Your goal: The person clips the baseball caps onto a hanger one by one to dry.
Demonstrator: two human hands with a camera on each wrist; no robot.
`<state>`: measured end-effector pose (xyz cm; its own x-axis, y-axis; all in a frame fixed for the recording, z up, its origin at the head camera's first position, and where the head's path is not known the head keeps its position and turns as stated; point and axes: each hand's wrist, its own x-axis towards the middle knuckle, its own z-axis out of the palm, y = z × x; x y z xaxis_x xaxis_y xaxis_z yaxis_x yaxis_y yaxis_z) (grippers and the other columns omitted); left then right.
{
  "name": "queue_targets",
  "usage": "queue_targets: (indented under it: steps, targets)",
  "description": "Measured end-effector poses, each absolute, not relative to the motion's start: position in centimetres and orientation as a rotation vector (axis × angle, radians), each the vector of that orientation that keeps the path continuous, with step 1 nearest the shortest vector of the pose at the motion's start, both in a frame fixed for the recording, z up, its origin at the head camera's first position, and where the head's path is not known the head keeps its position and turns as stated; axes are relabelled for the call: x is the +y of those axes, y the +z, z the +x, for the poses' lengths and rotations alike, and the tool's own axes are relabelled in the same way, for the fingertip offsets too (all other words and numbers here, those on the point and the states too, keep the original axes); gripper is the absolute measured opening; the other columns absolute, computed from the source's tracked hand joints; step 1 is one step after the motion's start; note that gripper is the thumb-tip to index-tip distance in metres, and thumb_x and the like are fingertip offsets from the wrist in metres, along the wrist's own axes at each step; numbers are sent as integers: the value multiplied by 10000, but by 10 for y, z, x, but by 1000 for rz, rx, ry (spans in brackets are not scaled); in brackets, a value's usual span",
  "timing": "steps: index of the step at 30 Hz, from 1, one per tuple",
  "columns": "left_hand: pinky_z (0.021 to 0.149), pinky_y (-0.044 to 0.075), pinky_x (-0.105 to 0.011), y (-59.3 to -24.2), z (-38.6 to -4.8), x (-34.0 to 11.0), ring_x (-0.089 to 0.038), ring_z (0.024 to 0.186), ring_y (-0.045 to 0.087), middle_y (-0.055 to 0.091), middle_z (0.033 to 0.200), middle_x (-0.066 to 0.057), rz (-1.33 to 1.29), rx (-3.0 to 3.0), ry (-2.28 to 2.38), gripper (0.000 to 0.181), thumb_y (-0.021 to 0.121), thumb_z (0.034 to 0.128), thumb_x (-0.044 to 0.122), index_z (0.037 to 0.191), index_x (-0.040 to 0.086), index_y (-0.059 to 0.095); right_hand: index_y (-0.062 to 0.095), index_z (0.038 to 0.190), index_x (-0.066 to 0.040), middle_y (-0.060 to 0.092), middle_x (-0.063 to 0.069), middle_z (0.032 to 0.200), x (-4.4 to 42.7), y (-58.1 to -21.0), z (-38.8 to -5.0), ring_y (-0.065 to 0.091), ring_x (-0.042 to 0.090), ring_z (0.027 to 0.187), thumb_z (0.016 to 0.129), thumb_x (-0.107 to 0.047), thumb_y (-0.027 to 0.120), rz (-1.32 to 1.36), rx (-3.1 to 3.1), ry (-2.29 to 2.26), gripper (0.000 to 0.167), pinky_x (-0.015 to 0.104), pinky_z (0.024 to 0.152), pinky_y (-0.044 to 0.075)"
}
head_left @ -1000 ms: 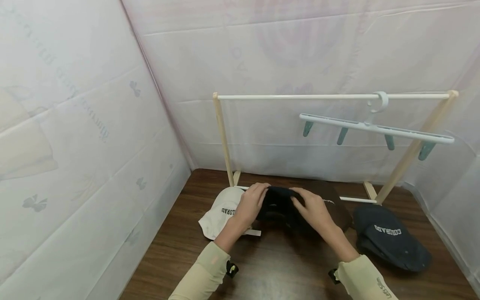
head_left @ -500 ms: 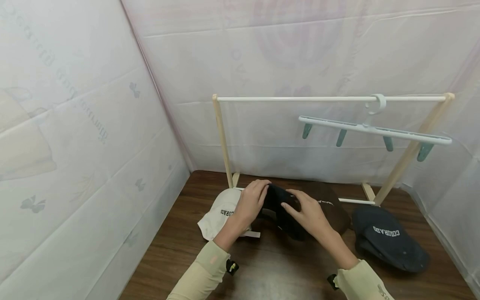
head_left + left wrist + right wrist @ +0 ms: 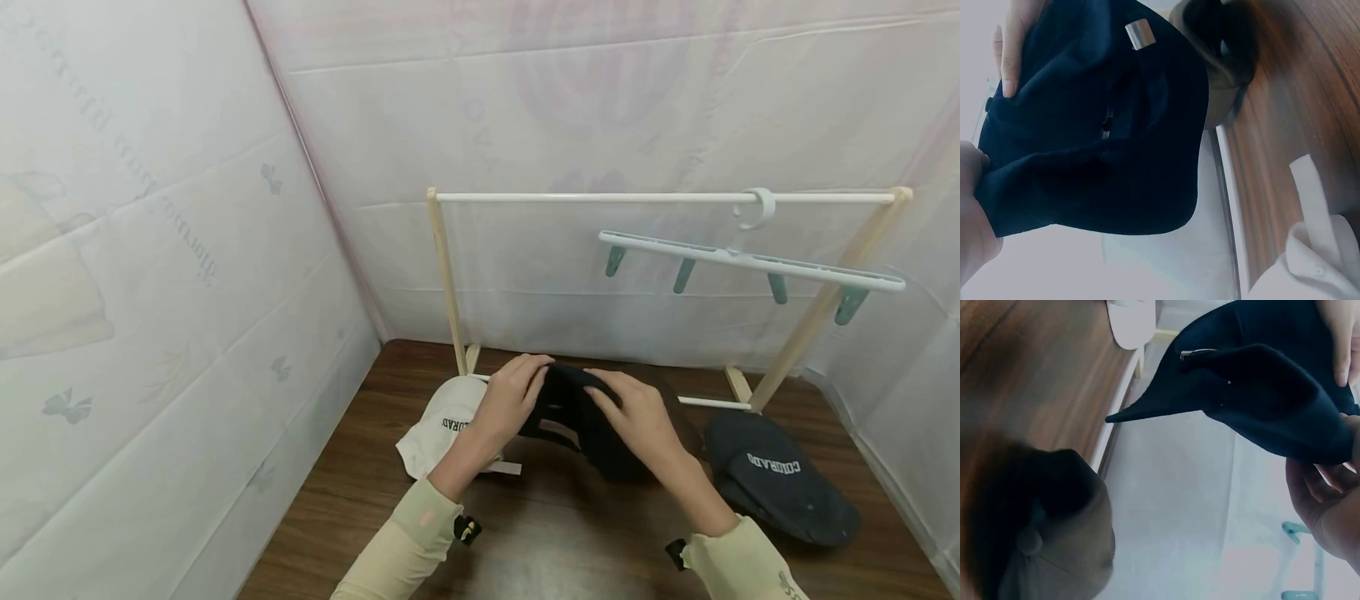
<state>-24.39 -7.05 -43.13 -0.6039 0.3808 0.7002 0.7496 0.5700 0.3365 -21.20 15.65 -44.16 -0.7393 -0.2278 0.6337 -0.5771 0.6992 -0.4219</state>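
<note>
A dark navy baseball cap (image 3: 564, 396) is held up between both hands, above the table. My left hand (image 3: 512, 400) pinches its edge on the left, and my right hand (image 3: 637, 417) grips it on the right. In the left wrist view the cap (image 3: 1116, 181) shows a metal buckle (image 3: 1140, 34) on its strap. Thumb and fingers of the right hand (image 3: 1329, 503) hold the cap edge in the right wrist view. A white cap (image 3: 442, 425) lies beside the left hand; a brown cap (image 3: 681, 421) lies partly hidden behind the right hand.
A dark grey cap (image 3: 776, 475) lies at the right of the wooden table (image 3: 352, 467). Behind stands a rack with a white rail (image 3: 585, 198), where a white hanger (image 3: 750, 257) with blue-green clips hangs. White curtains surround the table.
The right hand first shifted left, then back right, so the navy cap narrowed and spread again. Now the cap's back strap shows more. The other caps and the hanger stay in place.
</note>
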Motion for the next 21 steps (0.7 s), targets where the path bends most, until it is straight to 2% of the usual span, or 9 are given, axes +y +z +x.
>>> queue_targets:
  steps: [11,21]
  targets:
    - [880,568,-257,-422,-245,-57,-174,1041,685,711,1116,-60,-980,-2197,-877,201,573,1052,115,1200,57,696,729,1237,-113,745,98,1148,175,-427,-213,723,294,1001,954,-87,709,630,-2321,788,285,473,782,600]
    - [854,564,-227,-409,-249,-45,-159,985,687,706,1068,-50,-1061,-2146,-835,187,605,1030,83,1193,64,692,738,1200,-85,751,125,1111,191,-413,-213,735,316,957,933,-35,720,639,-2291,746,271,498,761,600]
